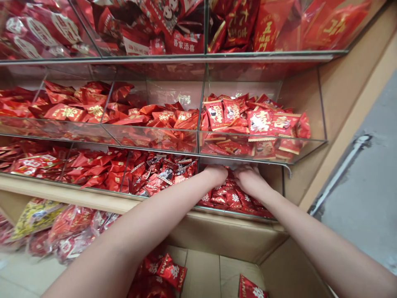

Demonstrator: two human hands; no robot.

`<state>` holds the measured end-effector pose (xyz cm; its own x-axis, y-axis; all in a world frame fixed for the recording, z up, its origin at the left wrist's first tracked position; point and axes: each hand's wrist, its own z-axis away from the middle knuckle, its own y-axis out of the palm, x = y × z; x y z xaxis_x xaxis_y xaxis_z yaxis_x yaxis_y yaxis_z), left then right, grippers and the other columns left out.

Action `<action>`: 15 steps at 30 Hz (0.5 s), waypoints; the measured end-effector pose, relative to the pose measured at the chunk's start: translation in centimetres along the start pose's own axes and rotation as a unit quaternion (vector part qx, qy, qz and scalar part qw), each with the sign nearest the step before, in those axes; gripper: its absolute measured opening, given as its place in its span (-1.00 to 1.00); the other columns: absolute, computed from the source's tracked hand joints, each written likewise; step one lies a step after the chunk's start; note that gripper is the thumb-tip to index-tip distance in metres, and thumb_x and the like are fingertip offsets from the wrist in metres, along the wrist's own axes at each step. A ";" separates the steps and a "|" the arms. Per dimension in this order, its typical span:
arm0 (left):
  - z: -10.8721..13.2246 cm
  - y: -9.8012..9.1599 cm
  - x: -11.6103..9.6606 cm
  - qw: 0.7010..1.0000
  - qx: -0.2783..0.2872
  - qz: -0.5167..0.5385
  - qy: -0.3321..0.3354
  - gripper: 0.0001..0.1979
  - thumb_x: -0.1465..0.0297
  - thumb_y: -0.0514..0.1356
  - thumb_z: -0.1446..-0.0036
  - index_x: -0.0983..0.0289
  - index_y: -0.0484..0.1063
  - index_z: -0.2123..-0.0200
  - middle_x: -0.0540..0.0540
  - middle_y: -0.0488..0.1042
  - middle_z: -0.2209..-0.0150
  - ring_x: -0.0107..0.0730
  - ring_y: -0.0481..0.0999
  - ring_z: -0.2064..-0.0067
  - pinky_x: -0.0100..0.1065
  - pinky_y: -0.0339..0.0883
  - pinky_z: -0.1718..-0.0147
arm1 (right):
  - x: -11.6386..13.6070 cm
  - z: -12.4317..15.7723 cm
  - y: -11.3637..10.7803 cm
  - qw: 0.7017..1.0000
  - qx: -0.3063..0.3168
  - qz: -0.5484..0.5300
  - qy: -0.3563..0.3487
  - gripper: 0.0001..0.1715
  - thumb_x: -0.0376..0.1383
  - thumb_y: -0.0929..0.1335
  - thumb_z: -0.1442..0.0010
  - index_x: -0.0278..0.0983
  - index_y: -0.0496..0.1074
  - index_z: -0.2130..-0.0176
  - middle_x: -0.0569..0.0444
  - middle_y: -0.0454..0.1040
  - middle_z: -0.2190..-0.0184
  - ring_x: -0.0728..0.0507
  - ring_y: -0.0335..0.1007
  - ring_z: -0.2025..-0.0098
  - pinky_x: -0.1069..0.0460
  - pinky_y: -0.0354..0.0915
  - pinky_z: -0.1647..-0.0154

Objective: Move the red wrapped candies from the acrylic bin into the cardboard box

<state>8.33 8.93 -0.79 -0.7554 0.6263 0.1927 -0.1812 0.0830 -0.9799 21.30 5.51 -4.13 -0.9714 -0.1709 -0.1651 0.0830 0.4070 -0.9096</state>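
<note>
Both my hands reach into the bottom-right shelf compartment, among small red candy packets (234,198) with white printed characters. My left hand (218,174) is bent down at the compartment's left side, its fingers hidden. Close by to the right, my right hand (250,180) touches the packets, fingers pointing inward and mostly out of sight. Whether either hand grips a packet cannot be seen. Below my arms stands an open cardboard box (229,236). Inside it lie several similar red packets (172,271) at the left and another red packet (251,288) at the lower right.
A clear shelf divider (201,111) separates bins of red packets. Just above my hands, the middle shelf holds pink-red packets (263,120). A wooden side panel (338,111) and grey wall (366,182) bound the right. Bagged sweets (71,223) lie low at the left.
</note>
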 end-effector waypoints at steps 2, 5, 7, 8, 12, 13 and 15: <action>-0.4 0.0 0.1 1.000 0.005 0.006 -0.007 -0.70 0.32 0.04 -0.11 0.30 0.26 0.09 0.14 0.30 0.09 -0.33 0.36 0.14 -0.19 0.29 0.20 | 0.0 0.2 0.0 1.000 -0.010 0.003 -0.001 -0.81 -0.37 0.21 -0.04 -0.30 0.40 0.44 -0.01 0.45 0.35 -0.17 0.22 0.17 -0.01 0.01 0.17; -0.9 0.1 0.2 1.000 0.011 0.017 -0.023 -0.71 0.32 0.04 -0.11 0.30 0.26 0.10 0.14 0.31 0.10 -0.34 0.36 0.15 -0.21 0.30 0.21 | -0.1 0.4 -0.1 1.000 -0.005 0.003 -0.007 -0.82 -0.35 0.21 -0.03 -0.30 0.39 0.45 -0.01 0.45 0.37 -0.16 0.23 0.18 0.00 0.00 0.16; -1.1 0.3 -0.1 0.999 0.008 0.024 -0.037 -0.71 0.33 0.04 -0.11 0.30 0.26 0.09 0.14 0.31 0.10 -0.33 0.36 0.15 -0.20 0.30 0.21 | 0.0 0.3 -0.2 1.000 0.007 0.005 -0.009 -0.82 -0.32 0.23 -0.03 -0.30 0.39 0.44 -0.02 0.45 0.37 -0.16 0.24 0.19 0.00 0.01 0.15; -1.2 0.4 -0.3 0.998 0.004 0.028 -0.047 -0.70 0.33 0.04 -0.11 0.31 0.25 0.09 0.14 0.31 0.10 -0.33 0.36 0.15 -0.19 0.30 0.21 | 0.0 0.2 -0.2 1.000 0.014 0.006 -0.007 -0.81 -0.30 0.23 -0.03 -0.30 0.40 0.43 -0.03 0.45 0.36 -0.16 0.25 0.19 0.00 0.01 0.15; -1.2 1.0 -1.3 0.995 -0.020 0.045 -0.087 -0.69 0.33 0.04 -0.11 0.32 0.25 0.08 0.15 0.30 0.10 -0.32 0.36 0.15 -0.18 0.30 0.21 | 0.3 0.1 0.0 0.999 0.035 0.007 0.011 -0.78 -0.26 0.23 -0.04 -0.32 0.40 0.39 -0.08 0.45 0.34 -0.17 0.26 0.18 -0.02 0.02 0.14; -1.2 1.0 -1.5 0.994 -0.025 0.048 -0.094 -0.69 0.33 0.04 -0.11 0.33 0.24 0.08 0.15 0.31 0.10 -0.32 0.36 0.15 -0.18 0.30 0.22 | 0.3 0.1 0.1 0.999 0.037 0.007 0.011 -0.77 -0.26 0.23 -0.04 -0.32 0.40 0.38 -0.09 0.45 0.33 -0.18 0.26 0.18 -0.02 0.02 0.13; -1.0 1.1 -1.7 0.993 -0.035 0.049 -0.101 -0.69 0.33 0.04 -0.11 0.33 0.24 0.08 0.15 0.31 0.10 -0.32 0.36 0.15 -0.18 0.30 0.22 | 0.2 0.1 0.1 0.999 0.032 0.002 0.006 -0.77 -0.26 0.23 -0.04 -0.32 0.41 0.38 -0.09 0.44 0.33 -0.19 0.25 0.17 -0.03 0.04 0.13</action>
<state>10.04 8.67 -2.23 -0.8790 0.4670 0.0964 -0.0624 0.0877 -0.9942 21.11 5.44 -4.34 -0.9734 -0.1588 -0.1650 0.1010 0.3493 -0.9316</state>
